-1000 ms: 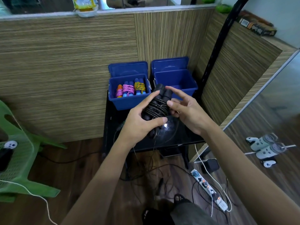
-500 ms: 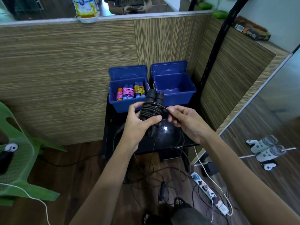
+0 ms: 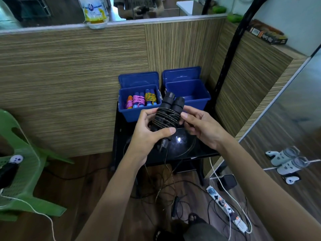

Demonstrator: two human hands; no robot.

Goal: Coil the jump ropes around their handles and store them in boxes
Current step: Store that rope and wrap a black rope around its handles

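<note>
Right now I have the left hand (image 3: 149,134) wrapped around the lower part of the two black jump-rope handles (image 3: 171,106), thumb lying across the front and fingers curled behind, so the pair stands side by side, tilted a little away from me. Black rope (image 3: 165,118) is coiled in several turns round the middle of the handles, and its loose tail (image 3: 165,173) hangs from below my left hand toward the floor. My right hand (image 3: 201,126) is at the right edge of the coil, thumb tip pressed against the turns and fingers curled; I cannot tell whether it pinches a strand. The bundle is held in the air above a small black table (image 3: 199,148), just in front of two blue boxes with their lids leaned back. In the left blue box (image 3: 132,114) lie coiled ropes with blue and orange handles, wound in pink and in yellow-green cord (image 3: 150,97). The right blue box (image 3: 198,103) shows only its bare blue inside. On the wooden floor at right lies a white power strip (image 3: 225,207) among dark cables, and a green plastic chair (image 3: 22,173) stands at far left.
</note>
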